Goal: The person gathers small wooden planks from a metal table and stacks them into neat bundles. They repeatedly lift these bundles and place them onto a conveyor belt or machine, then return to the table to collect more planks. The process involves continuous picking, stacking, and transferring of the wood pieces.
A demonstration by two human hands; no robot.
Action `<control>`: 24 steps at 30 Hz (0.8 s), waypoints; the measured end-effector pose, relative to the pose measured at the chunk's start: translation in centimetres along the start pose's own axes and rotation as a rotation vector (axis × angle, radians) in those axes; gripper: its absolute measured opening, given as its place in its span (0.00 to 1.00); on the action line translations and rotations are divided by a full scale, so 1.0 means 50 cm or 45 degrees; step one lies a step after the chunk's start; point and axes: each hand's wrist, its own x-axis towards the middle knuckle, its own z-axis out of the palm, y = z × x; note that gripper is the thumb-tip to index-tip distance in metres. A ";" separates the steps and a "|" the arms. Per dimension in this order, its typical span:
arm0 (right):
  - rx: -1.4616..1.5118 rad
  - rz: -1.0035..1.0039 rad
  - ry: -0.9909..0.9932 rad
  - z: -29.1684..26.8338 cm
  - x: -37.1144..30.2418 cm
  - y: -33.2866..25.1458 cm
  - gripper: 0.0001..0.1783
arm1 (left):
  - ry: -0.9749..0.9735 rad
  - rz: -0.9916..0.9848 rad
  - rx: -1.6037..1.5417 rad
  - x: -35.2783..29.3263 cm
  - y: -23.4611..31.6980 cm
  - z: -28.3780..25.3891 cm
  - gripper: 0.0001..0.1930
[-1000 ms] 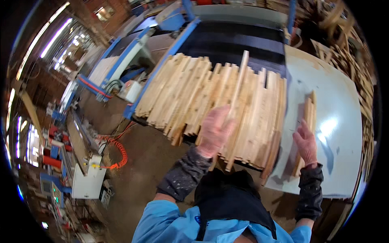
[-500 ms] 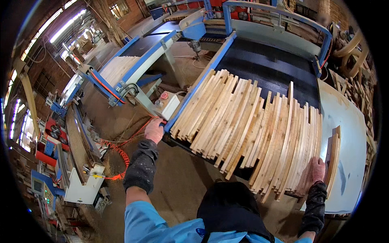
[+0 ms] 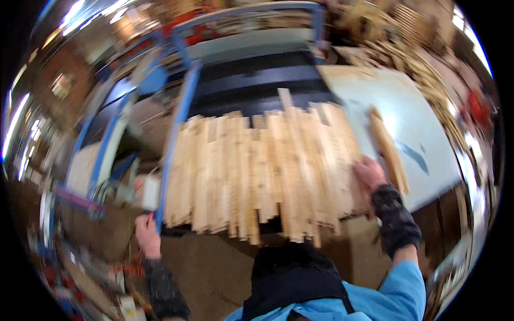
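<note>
Many long pale wooden strips [image 3: 235, 176] lie side by side, roughly lengthwise, on a dark conveyor belt [image 3: 251, 88], with uneven near ends. At the near left corner, my left hand [image 3: 148, 235] in a pinkish glove closes round the end of the blue side rail [image 3: 179, 139]. My right hand [image 3: 369, 172], gloved alike, rests against the right edge of the strips; motion blur hides how its fingers are set. One strip sticks out farther than the others at the far side. Just right of my right hand, a few loose wooden pieces [image 3: 390, 152] lie on a pale side table [image 3: 348, 88].
A blue frame [image 3: 246, 9] spans the far end of the belt. Another conveyor with wooden strips [image 3: 83, 166] stands to the left, near a white control box [image 3: 149, 190]. Scrap wood [image 3: 412, 75] is heaped beyond the side table at the right.
My view has swung to the right, so the belt and strips appear farther left and straighter. Both hands stay at the same places: left at the rail corner, right beside the strips.
</note>
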 end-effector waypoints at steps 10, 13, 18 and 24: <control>-0.053 -0.020 0.005 0.002 -0.005 0.028 0.38 | -0.937 0.413 -1.086 -0.136 0.783 0.432 0.07; -0.054 0.023 -0.025 0.001 -0.013 0.032 0.40 | -1.078 0.603 -0.919 -0.219 1.008 0.609 0.09; -0.068 0.016 0.016 -0.009 -0.028 0.032 0.41 | -1.063 0.914 -0.417 -0.311 1.163 0.800 0.12; -0.015 0.049 -0.081 -0.024 -0.029 0.037 0.39 | -1.155 0.803 -0.525 -0.300 1.150 0.821 0.13</control>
